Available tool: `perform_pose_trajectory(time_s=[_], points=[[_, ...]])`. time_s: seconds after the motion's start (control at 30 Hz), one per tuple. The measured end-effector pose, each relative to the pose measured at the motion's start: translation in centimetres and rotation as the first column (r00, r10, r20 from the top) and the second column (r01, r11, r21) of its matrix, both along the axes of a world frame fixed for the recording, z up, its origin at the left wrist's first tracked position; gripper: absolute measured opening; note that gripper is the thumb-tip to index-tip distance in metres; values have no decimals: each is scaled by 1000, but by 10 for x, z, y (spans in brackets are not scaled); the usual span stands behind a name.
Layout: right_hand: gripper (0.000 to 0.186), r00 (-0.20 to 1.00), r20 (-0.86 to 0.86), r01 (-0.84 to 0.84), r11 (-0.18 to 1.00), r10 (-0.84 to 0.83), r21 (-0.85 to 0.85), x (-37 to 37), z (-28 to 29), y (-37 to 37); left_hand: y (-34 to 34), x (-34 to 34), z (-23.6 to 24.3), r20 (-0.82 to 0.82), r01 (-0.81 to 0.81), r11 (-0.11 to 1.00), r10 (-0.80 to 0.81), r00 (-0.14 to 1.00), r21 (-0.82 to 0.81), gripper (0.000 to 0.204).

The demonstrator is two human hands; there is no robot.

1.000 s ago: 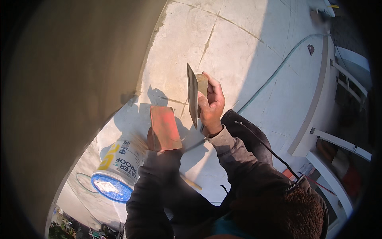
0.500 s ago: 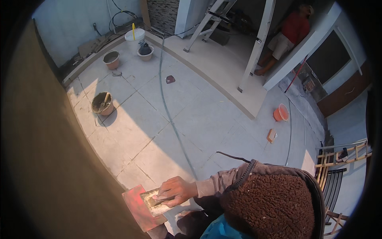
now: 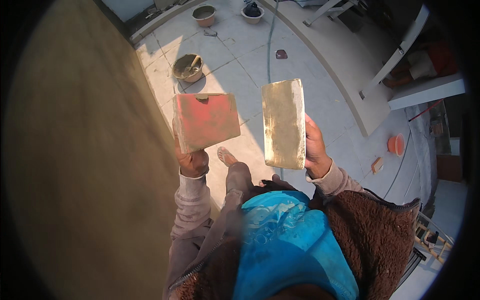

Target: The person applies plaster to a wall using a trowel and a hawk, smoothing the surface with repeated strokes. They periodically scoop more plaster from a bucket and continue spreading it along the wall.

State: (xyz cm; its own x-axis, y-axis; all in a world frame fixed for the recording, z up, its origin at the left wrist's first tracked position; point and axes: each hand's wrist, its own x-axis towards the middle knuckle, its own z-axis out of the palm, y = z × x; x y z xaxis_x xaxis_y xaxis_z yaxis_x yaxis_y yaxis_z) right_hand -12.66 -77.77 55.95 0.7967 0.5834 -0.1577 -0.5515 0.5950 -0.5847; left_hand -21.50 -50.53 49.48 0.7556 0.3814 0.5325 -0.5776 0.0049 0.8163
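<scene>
My left hand (image 3: 192, 163) is closed under a red mortar board (image 3: 209, 126), a flat rectangle smeared with grey mortar. A small lump of mortar clings to its far edge. To the right, my right hand (image 3: 316, 148) grips a plastering float (image 3: 283, 126) from behind, its long mortar-stained face turned up toward me. The two tools are held apart, side by side above the floor. Both tools hide most of my fingers and the float's handle.
A brown plastered wall (image 3: 85, 165) rises close on my left. On the tiled floor stand a mortar bucket (image 3: 187, 70) with a tool in it, another bucket (image 3: 204, 17) and an orange bucket (image 3: 396, 144). A hose (image 3: 270, 55) crosses the tiles. A ladder (image 3: 400, 50) stands at far right.
The float has come off the red board and swung to the right, tilting its face up. The red board is raised, and my left hand now shows. The view has shifted downward.
</scene>
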Motion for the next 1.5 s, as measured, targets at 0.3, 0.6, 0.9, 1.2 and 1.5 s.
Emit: perform_pose_trajectory(time_s=[0.3,0.6,0.9,1.2,1.5], points=[[51,999,-38,-27,981,35,190,84,-6,148,71,93,39,-107,386,905,-408,907,-181,48],[48,893,-183,-254,797,410,548,217,-46,221,189,214,-5,-245,120,672,93,965,731,71],[42,909,-368,-186,980,197,67,487,-75,281,262,339,-35,-843,-329,936,274,462,125,45],[47,961,-187,-254,911,201,-326,545,-236,352,314,337,-112,-805,-619,653,26,593,-436,51],[46,831,319,-7,581,456,-814,491,-344,379,311,337,-184,-728,-381,769,625,281,513,51]])
